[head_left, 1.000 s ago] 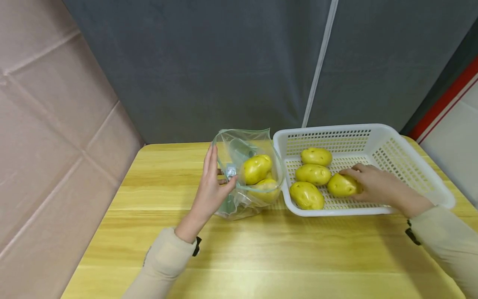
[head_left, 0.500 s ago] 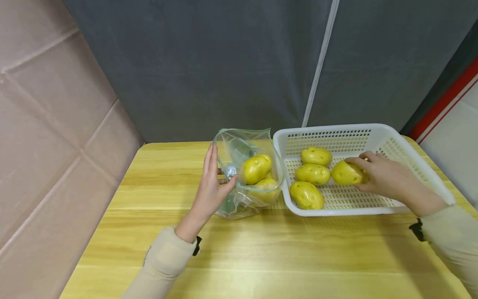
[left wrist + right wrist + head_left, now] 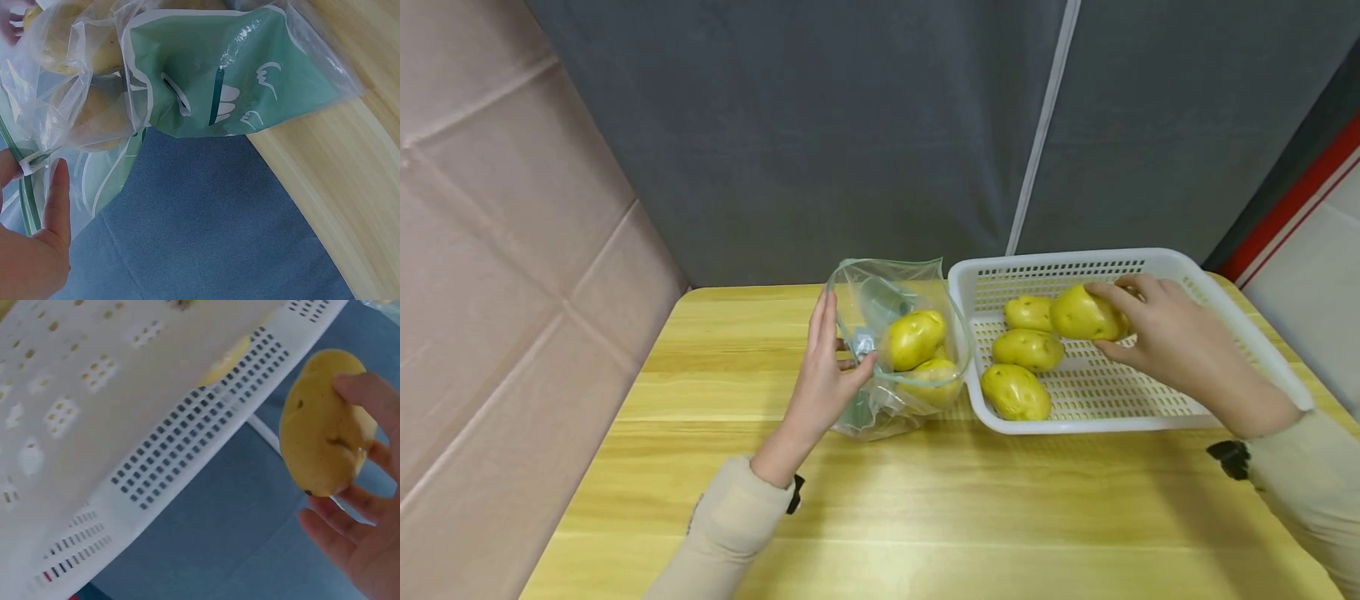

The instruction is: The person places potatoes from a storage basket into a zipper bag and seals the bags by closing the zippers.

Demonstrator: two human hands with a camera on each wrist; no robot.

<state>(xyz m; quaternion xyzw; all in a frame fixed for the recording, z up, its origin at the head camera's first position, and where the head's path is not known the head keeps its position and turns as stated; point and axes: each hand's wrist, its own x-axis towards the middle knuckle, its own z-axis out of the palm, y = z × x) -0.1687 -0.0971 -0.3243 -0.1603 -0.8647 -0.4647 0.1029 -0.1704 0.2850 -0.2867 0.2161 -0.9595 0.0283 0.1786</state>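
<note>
My left hand [image 3: 827, 375] pinches the left edge of a clear zip bag [image 3: 895, 283] by its white slider [image 3: 32, 164]. The bag stands with its mouth spread, and potatoes [image 3: 917, 340] lie inside it; green print covers part of its wall. My right hand [image 3: 1180, 342] grips a yellow potato [image 3: 1086, 312], thumb on one side and fingers on the other. It is raised above the white basket [image 3: 1067, 427]. Up close, the right wrist view shows the held potato [image 3: 328, 425] with small dark eyes. Beneath and left of it, three potatoes [image 3: 1028, 350] rest in the basket.
The perforated basket stands right of the bag, its left rim close to the bag's side. Both are on a light wooden table [image 3: 925, 517]. A dark grey curtain [image 3: 820, 142] hangs behind, and a padded pinkish wall [image 3: 512, 250] borders the left.
My right hand has lifted the potato from the basket floor, moving it first right, then up toward the back. My left hand and the bag have kept their place.
</note>
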